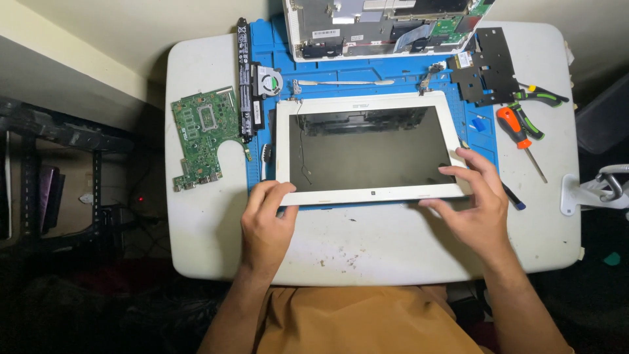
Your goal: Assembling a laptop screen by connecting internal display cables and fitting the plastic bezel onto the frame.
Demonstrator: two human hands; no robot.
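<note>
White table (367,252) carries a blue work mat (481,141), which keeps the loose parts off the bare top. On the mat, near its front edge, the white-framed laptop screen panel (367,149) lies flat, glass up, so both hands can work its lower rim. Behind it is the opened laptop base (386,26). Green motherboard (203,134) is parked off the mat at left, with a long black battery (244,78) and a small fan (267,80) beside it, clear of the hands. Black plate (485,65) and an orange-handled screwdriver (516,131) sit right, within reach.

Left hand (265,223): fingers curled over the bottom-left corner of the frame, thumb probably underneath, hard to tell. Right hand (475,200): fingers spread, tips on the bottom-right frame edge, wrist low over the table.
</note>
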